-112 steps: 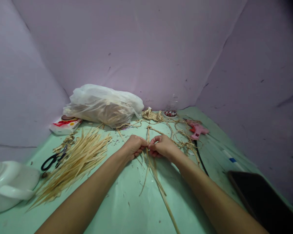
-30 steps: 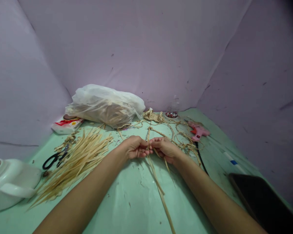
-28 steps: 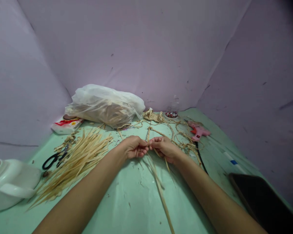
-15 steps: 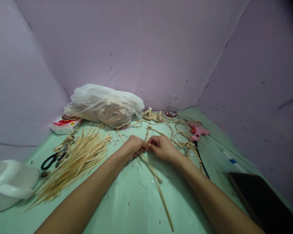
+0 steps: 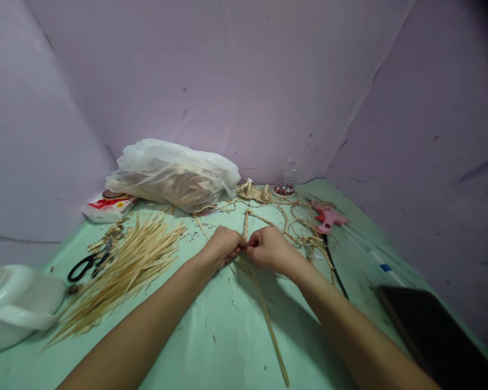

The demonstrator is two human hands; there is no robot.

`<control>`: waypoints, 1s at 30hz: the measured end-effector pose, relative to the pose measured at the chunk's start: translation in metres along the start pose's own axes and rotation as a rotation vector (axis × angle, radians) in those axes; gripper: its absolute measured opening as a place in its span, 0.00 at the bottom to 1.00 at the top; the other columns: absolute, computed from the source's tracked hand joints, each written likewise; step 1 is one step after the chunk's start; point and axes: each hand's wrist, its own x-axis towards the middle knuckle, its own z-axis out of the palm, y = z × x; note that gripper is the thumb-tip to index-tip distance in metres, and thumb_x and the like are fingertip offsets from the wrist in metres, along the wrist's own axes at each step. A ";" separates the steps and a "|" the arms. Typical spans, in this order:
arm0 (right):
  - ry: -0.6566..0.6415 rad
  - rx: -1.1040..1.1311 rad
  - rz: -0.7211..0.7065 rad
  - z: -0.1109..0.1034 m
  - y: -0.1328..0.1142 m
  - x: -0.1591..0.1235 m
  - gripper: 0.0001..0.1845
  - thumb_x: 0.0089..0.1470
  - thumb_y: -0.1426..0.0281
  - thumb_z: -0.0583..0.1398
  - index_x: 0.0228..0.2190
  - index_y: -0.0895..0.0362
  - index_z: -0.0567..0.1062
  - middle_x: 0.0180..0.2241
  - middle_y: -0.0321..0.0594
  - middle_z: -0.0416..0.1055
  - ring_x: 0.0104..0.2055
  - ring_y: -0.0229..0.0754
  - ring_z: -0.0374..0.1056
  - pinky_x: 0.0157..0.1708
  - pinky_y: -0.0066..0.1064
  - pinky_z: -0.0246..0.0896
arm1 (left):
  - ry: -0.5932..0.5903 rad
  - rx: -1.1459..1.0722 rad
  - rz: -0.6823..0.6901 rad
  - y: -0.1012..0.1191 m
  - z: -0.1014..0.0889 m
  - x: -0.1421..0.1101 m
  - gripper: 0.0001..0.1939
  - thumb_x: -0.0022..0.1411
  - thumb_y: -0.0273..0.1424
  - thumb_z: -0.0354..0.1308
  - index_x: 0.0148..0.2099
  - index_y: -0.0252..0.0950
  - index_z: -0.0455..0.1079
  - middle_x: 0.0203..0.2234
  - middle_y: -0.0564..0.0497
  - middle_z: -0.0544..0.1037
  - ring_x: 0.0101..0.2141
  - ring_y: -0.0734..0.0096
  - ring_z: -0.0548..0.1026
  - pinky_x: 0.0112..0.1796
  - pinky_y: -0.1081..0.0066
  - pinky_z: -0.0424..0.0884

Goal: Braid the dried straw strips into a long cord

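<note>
A thin straw braid (image 5: 246, 225) rises from between my hands toward the back of the green table. My left hand (image 5: 226, 244) pinches it from the left, fingers curled. Close against it, my right hand (image 5: 264, 246) is also closed in a pinch on the straw, its back turned toward me. Loose straw strands (image 5: 270, 330) trail from below my fingers toward the table's front. The fingertips hide the exact spot where the strands cross. Left of my left hand lies a fanned bundle of dry straw strips (image 5: 136, 260).
Black-handled scissors (image 5: 90, 266) and a white jug (image 5: 22, 309) lie left. Behind are a plastic bag (image 5: 174, 173), a woven straw piece (image 5: 254, 192) and a container of beads (image 5: 283, 188). Tangled braided cord (image 5: 305, 233), a pink glue gun (image 5: 329, 216) and a dark tablet-like slab (image 5: 435, 330) are right.
Both hands stay pinched on the braid while the fingers shift. The right hand has rolled over, and the strands that hung below it a second ago no longer show there. The trailing ends have shifted.
</note>
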 end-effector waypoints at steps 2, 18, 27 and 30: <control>0.050 -0.078 -0.038 0.003 -0.005 -0.004 0.10 0.37 0.70 0.55 0.19 0.60 0.75 0.17 0.40 0.68 0.19 0.34 0.57 0.18 0.26 0.41 | -0.028 -0.041 -0.035 -0.001 -0.002 0.002 0.09 0.36 0.23 0.50 0.13 0.34 0.52 0.04 0.58 0.53 0.08 0.84 0.49 0.12 0.78 0.40; 0.117 0.448 0.083 -0.022 0.027 0.015 0.08 0.41 0.69 0.56 0.22 0.61 0.73 0.19 0.38 0.68 0.21 0.34 0.61 0.19 0.22 0.50 | -0.297 -0.009 0.059 -0.007 -0.018 0.014 0.05 0.37 0.25 0.54 0.23 0.31 0.64 0.09 0.60 0.56 0.10 0.86 0.49 0.13 0.80 0.39; -0.118 0.712 0.160 0.010 0.010 0.013 0.06 0.38 0.73 0.57 0.15 0.62 0.69 0.10 0.31 0.57 0.12 0.26 0.45 0.12 0.21 0.38 | -0.254 0.048 0.096 -0.006 -0.017 0.012 0.02 0.34 0.24 0.50 0.19 0.32 0.61 0.08 0.59 0.56 0.10 0.85 0.50 0.13 0.79 0.40; -0.069 0.696 0.159 0.011 0.014 0.015 0.04 0.35 0.74 0.57 0.14 0.62 0.68 0.09 0.29 0.56 0.12 0.26 0.44 0.12 0.22 0.36 | -0.168 0.161 0.114 -0.006 -0.015 0.011 0.01 0.35 0.25 0.51 0.18 0.32 0.62 0.08 0.57 0.58 0.10 0.83 0.52 0.12 0.78 0.44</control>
